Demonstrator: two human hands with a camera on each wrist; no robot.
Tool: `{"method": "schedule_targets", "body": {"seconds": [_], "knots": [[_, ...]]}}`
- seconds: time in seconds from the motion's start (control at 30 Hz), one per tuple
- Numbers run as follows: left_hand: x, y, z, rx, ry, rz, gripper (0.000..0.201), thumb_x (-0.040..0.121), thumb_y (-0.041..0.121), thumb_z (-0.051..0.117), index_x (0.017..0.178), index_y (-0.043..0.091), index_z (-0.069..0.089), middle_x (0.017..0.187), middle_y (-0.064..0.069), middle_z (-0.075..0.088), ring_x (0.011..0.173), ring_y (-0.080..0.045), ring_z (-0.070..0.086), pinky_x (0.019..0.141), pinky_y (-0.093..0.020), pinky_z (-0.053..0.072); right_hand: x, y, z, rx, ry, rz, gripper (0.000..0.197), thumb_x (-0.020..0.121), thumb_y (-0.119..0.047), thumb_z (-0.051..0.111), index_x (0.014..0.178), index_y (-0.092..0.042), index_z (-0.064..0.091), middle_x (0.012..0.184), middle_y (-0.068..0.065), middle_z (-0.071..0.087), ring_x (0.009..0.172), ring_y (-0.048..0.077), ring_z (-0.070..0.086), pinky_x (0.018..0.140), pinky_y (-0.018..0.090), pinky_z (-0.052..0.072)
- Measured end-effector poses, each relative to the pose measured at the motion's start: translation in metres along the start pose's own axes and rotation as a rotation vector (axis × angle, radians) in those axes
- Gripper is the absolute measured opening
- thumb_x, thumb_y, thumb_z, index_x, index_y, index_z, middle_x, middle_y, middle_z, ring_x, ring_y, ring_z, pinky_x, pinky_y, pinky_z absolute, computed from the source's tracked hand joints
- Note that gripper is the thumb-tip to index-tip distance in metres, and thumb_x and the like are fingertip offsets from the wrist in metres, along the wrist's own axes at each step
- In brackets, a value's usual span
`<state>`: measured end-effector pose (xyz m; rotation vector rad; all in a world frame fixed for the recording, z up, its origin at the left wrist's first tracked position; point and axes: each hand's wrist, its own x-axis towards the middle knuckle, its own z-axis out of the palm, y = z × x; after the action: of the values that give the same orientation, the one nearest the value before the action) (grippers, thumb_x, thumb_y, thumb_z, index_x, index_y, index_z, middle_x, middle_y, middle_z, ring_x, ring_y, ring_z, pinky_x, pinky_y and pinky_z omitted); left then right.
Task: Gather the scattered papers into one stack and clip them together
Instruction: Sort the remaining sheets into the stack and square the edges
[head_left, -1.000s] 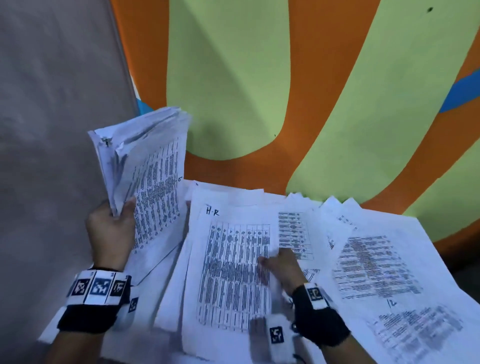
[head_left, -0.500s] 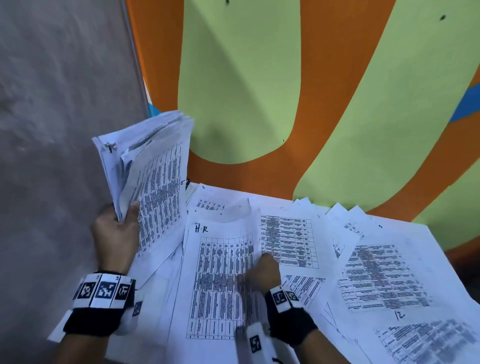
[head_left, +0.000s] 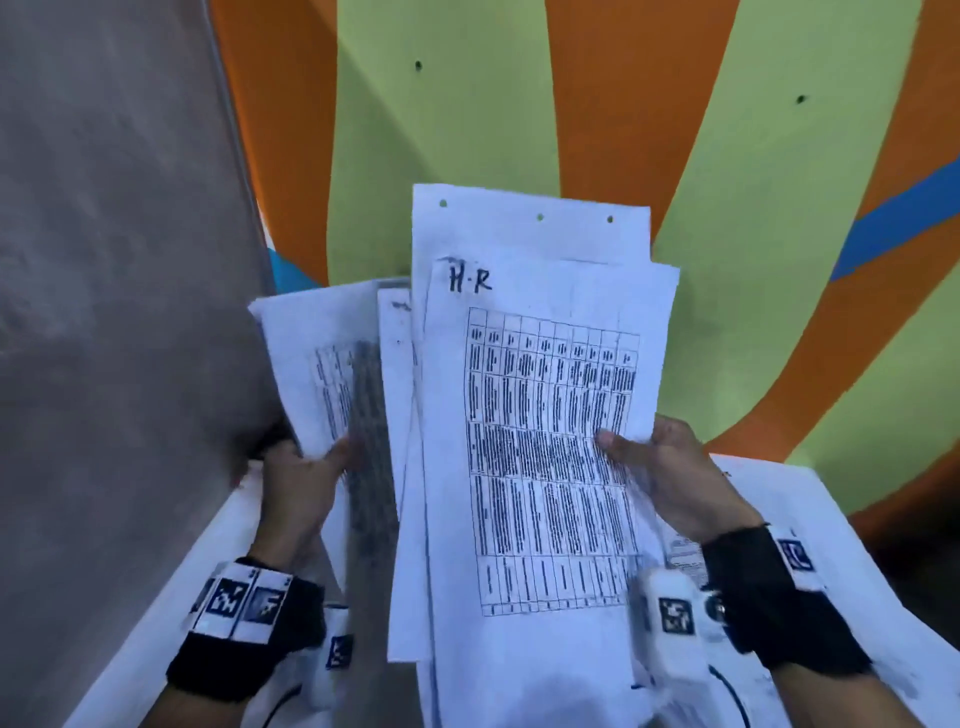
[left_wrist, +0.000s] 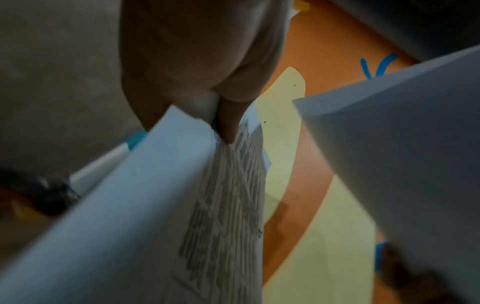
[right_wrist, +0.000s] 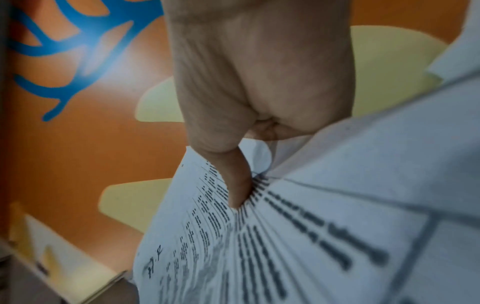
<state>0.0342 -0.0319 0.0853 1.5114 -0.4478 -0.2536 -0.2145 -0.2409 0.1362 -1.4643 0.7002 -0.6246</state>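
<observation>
My left hand (head_left: 306, 467) grips a thick bundle of printed papers (head_left: 337, 384), held up on the left, thumb on the front sheet; the left wrist view shows the thumb (left_wrist: 228, 123) pinching that bundle (left_wrist: 161, 205). My right hand (head_left: 654, 467) holds a few sheets topped by a table page marked "H-R" (head_left: 545, 441), raised upright in the centre, thumb pressed on its right edge. In the right wrist view the thumb (right_wrist: 233, 181) lies on this printed page (right_wrist: 298, 236). The two bundles are side by side, edges overlapping slightly. No clip is visible.
More loose printed sheets (head_left: 831, 571) lie on the table under and right of my hands. A wall painted orange, green and blue (head_left: 467, 104) stands close behind. A grey floor (head_left: 104, 260) falls away on the left past the table edge.
My right hand lifted the "H-R" page with sheets under it off the table and raised it upright beside the left bundle. The left bundle shifted toward the centre.
</observation>
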Motion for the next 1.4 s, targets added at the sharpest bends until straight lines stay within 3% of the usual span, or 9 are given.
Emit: {"method": "schedule_targets", "body": {"seconds": [0.27, 0.37, 0.6, 0.73, 0.87, 1.07, 1.17, 1.3, 1.4], "knots": [[-0.023, -0.011, 0.049, -0.047, -0.495, -0.339, 0.025, 0.074, 0.011, 0.070, 0.098, 0.018, 0.076, 0.106, -0.015, 0.074, 0.098, -0.035, 0.070, 0.088, -0.057, 0.053, -0.004, 0.056, -0.016, -0.026, -0.004, 0.216, 0.018, 0.091, -0.007, 0.061, 0.108, -0.008, 0.063, 0.102, -0.007, 0.070, 0.088, -0.002, 0.065, 0.082, 0.012, 0.048], [-0.027, -0.013, 0.057, -0.019, -0.588, -0.364, 0.025, 0.074, 0.019, 0.068, 0.096, 0.026, 0.078, 0.110, -0.013, 0.073, 0.101, -0.034, 0.069, 0.092, -0.058, 0.052, -0.006, 0.066, -0.022, 0.039, 0.028, 0.277, 0.030, 0.086, -0.002, 0.064, 0.116, 0.005, 0.060, 0.114, 0.010, 0.070, 0.111, 0.021, 0.063, 0.101, 0.030, 0.044], [-0.029, 0.015, 0.083, -0.147, -0.423, -0.193, 0.070, 0.074, 0.078, 0.054, 0.122, 0.027, 0.063, 0.120, 0.000, 0.070, 0.113, -0.025, 0.064, 0.099, -0.052, 0.048, -0.008, 0.043, -0.019, 0.040, 0.331, -0.118, 0.043, 0.079, 0.004, 0.071, 0.121, -0.001, 0.058, 0.118, 0.012, 0.068, 0.112, 0.027, 0.064, 0.086, 0.029, 0.057], [-0.026, 0.041, 0.096, 0.042, -0.310, 0.171, 0.035, 0.082, 0.038, 0.069, 0.110, 0.019, 0.068, 0.099, 0.004, 0.074, 0.092, -0.012, 0.070, 0.081, -0.034, 0.054, -0.017, 0.008, -0.021, -0.099, 0.358, -0.399, 0.042, 0.081, -0.011, 0.074, 0.119, -0.014, 0.057, 0.120, -0.002, 0.066, 0.115, 0.011, 0.059, 0.098, 0.028, 0.044], [-0.024, 0.046, 0.106, 0.073, -0.316, 0.269, 0.038, 0.084, 0.046, 0.066, 0.099, 0.011, 0.065, 0.089, 0.000, 0.069, 0.080, -0.007, 0.065, 0.068, -0.023, 0.048, -0.021, -0.006, -0.025, -0.159, 0.333, -0.458, 0.037, 0.083, -0.011, 0.070, 0.087, -0.029, 0.038, 0.079, -0.020, 0.034, 0.068, -0.005, 0.041, 0.061, 0.004, 0.042], [-0.044, 0.018, 0.121, 0.128, -0.325, 0.250, 0.054, 0.083, 0.024, 0.070, 0.126, 0.000, 0.047, 0.106, 0.004, 0.063, 0.103, 0.007, 0.063, 0.083, -0.013, 0.052, -0.024, 0.030, -0.026, -0.087, 0.245, -0.260, 0.079, 0.079, -0.025, 0.075, 0.141, -0.022, 0.027, 0.095, 0.017, 0.053, 0.093, 0.024, 0.065, 0.096, 0.050, 0.051], [-0.043, 0.014, 0.127, 0.111, -0.277, 0.242, 0.050, 0.088, 0.007, 0.064, 0.132, 0.014, 0.041, 0.111, 0.025, 0.051, 0.104, 0.006, 0.057, 0.075, 0.006, 0.037, -0.020, 0.042, -0.025, -0.095, 0.288, -0.255, 0.074, 0.081, -0.026, 0.072, 0.142, -0.016, 0.031, 0.128, 0.010, 0.056, 0.122, 0.011, 0.055, 0.101, 0.039, 0.048], [-0.044, 0.032, 0.131, 0.115, -0.193, 0.300, 0.030, 0.090, 0.003, 0.061, 0.114, 0.010, 0.044, 0.089, 0.009, 0.056, 0.090, -0.029, 0.061, 0.062, -0.003, 0.044, -0.011, 0.033, -0.029, -0.185, 0.343, -0.347, 0.047, 0.089, -0.007, 0.064, 0.129, -0.009, 0.039, 0.073, -0.009, 0.039, 0.057, -0.006, 0.046, 0.060, 0.010, 0.039], [-0.039, 0.041, 0.130, 0.037, -0.223, 0.290, 0.054, 0.085, 0.014, 0.072, 0.126, 0.004, 0.039, 0.109, -0.010, 0.061, 0.098, -0.010, 0.063, 0.086, -0.033, 0.053, -0.009, 0.014, -0.036, -0.147, 0.345, -0.453, 0.068, 0.084, -0.005, 0.070, 0.138, -0.013, 0.029, 0.118, -0.003, 0.055, 0.093, -0.008, 0.056, 0.083, 0.022, 0.054]]}}
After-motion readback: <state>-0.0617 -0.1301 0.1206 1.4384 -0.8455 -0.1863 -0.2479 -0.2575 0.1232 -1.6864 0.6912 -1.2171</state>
